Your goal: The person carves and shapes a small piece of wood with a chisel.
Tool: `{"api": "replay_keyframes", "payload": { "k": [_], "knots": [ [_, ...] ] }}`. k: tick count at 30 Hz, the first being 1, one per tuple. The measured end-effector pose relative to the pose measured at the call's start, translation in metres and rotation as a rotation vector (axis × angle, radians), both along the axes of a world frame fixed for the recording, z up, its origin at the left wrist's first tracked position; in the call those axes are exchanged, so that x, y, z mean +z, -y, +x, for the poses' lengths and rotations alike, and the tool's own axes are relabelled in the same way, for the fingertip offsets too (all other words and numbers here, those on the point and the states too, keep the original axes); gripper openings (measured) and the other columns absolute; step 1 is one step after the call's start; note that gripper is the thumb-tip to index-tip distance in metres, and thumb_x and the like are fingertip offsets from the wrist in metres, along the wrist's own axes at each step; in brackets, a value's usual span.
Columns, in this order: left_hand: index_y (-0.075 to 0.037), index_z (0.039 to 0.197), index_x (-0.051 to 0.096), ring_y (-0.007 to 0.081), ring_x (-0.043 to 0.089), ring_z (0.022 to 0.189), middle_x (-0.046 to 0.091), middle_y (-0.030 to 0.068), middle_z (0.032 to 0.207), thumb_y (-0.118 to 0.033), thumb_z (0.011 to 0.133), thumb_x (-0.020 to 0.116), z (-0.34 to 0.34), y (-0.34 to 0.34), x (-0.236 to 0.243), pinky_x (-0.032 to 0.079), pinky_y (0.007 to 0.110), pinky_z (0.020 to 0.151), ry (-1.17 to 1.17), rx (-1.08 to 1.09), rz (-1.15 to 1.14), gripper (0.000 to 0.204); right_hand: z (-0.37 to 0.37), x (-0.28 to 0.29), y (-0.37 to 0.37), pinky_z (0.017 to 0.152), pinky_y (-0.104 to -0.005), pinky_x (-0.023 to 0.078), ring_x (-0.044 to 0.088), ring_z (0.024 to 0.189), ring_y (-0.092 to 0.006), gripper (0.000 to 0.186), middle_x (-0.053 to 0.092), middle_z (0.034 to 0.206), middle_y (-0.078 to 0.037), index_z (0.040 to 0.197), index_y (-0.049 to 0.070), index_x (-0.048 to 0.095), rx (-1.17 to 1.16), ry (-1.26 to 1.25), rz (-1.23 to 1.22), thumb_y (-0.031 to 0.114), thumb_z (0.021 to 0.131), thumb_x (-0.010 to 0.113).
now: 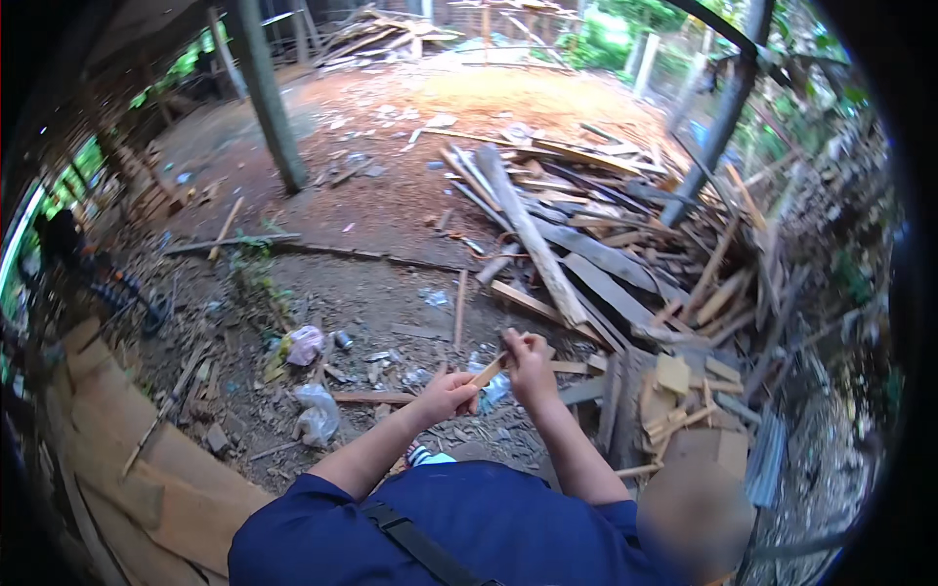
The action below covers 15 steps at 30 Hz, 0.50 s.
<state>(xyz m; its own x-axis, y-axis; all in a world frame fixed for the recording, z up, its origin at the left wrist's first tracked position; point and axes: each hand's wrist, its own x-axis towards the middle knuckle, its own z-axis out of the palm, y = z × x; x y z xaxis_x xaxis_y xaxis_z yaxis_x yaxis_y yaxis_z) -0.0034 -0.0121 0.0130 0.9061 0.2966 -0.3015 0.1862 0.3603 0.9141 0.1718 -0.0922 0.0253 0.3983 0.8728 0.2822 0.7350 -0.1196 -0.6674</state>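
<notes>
In front of my body, my left hand [451, 396] is closed around one end of a short, pale wooden strip [488, 372]. The strip slants up to the right, toward my right hand [531, 369]. That hand is raised with its fingers curled together, and something dark shows at its inner side. Whether this is a tool or only shadow, I cannot tell. The strip's far end meets the right hand's fingers, which hide it in part. Below both hands lies littered ground with a light blue plastic scrap [496, 388].
A large heap of planks [586, 244] lies ahead on the right, with cut wood pieces [674, 376] nearer me. Wide brown boards [147, 469] lie at left. A post [269, 107] stands farther off. Plastic bags [316, 415] litter the soil. A blurred round shape [697, 513] is close at lower right.
</notes>
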Motion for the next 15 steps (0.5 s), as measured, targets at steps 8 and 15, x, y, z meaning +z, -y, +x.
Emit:
{"api": "replay_keyframes", "payload": {
  "k": [8, 15],
  "knots": [
    [-0.005, 0.097, 0.052, 0.0048, 0.044, 0.054, 0.051, -0.0011, 0.062, -0.019, 0.089, 0.041, 0.097, 0.082, 0.008, 0.033, 0.018, 0.050, 0.113, -0.062, 0.176, 0.020, 0.080, 0.023, 0.105, 0.068, -0.0382, 0.047, 0.056, 0.079, -0.0318, 0.038, 0.048, 0.101, -0.014, 0.116, 0.018, 0.053, -0.056, 0.085, -0.073, 0.009, 0.079, 0.054],
    [-0.002, 0.107, 0.048, 0.0107, 0.049, 0.051, 0.056, 0.0057, 0.063, -0.015, 0.087, 0.038, 0.131, 0.103, 0.001, 0.038, 0.021, 0.049, -0.034, 0.084, -0.105, 0.025, 0.142, 0.008, 0.148, 0.072, -0.0364, 0.043, 0.051, 0.082, -0.0306, 0.028, 0.048, 0.091, -0.014, 0.109, 0.002, 0.051, -0.464, 0.156, 0.273, 0.010, 0.082, 0.053]
  ]
}}
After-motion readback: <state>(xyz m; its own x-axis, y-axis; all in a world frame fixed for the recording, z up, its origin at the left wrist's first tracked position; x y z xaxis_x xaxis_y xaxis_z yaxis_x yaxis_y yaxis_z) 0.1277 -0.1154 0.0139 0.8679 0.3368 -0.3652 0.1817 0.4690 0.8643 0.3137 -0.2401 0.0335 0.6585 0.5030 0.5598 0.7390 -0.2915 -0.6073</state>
